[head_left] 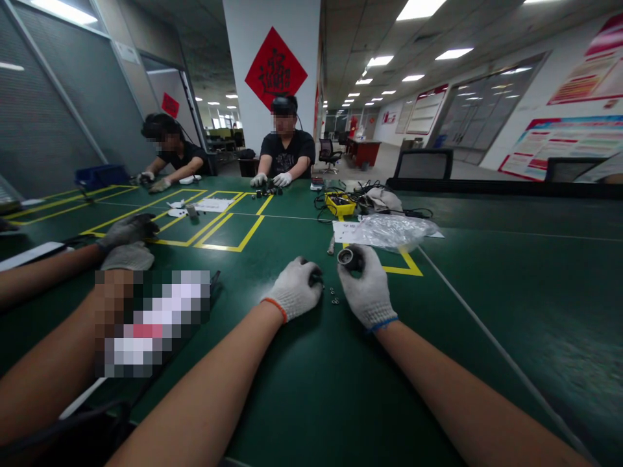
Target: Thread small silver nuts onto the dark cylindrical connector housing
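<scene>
With right hand (pixel 368 287) clasping a ring-ended dark part (pixel 346 258), holding it above the worktop (pixel 311 395), inward from the near edge. With left hand (pixel 298 288) resting curled beside small metal pieces (pixel 335 301), not showing whether gripping anything. Probably handling as stiff and dense, perhaps slipping at the rim; best grasping around the outer wall.

1 red diamond sign (pixel 276 69) with black Chinese characters, on white pillar (pixel 305 39), wall posters (pixel 564 144) illegible
</scene>
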The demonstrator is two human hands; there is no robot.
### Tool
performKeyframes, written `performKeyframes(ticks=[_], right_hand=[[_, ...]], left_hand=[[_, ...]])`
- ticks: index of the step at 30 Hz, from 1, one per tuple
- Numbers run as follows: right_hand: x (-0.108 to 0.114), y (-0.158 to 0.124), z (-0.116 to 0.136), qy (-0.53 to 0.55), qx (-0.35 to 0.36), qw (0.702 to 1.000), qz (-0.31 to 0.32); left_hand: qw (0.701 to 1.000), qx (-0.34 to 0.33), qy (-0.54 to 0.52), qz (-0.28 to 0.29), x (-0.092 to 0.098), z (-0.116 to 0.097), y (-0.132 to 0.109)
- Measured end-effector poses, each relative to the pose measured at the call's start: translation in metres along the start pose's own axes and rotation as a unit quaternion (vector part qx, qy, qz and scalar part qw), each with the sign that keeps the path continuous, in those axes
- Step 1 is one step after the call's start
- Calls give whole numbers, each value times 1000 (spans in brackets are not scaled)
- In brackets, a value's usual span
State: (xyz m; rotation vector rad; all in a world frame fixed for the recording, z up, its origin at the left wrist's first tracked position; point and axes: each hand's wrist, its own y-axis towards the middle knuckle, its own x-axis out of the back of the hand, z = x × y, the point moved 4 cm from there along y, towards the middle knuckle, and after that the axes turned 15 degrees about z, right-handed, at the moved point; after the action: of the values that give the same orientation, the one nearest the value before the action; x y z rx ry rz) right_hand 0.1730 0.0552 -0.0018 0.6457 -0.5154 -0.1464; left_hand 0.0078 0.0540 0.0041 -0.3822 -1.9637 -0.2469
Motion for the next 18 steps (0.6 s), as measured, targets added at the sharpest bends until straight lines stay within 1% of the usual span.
performKeyframes(ticks=[5, 12, 15, 17, 18], right_hand=[[0, 1, 0, 2, 4, 1000, 21], [-5, 1, 3, 45, -46, 992, 108], [-6, 0, 5, 57, -44, 989, 132], [-7, 0, 6, 69, -36, 986, 144], [-7, 0, 7, 74, -33, 985, 150]], left_hand=[[998, 2, 45, 33, 1, 1, 1], [998, -1, 52, 33, 0, 3, 2], [1000, -18, -9, 6, 2, 2, 2], [994, -40, -103, -25, 5, 0, 1], [984, -51, -164, -41, 6, -1, 0]])
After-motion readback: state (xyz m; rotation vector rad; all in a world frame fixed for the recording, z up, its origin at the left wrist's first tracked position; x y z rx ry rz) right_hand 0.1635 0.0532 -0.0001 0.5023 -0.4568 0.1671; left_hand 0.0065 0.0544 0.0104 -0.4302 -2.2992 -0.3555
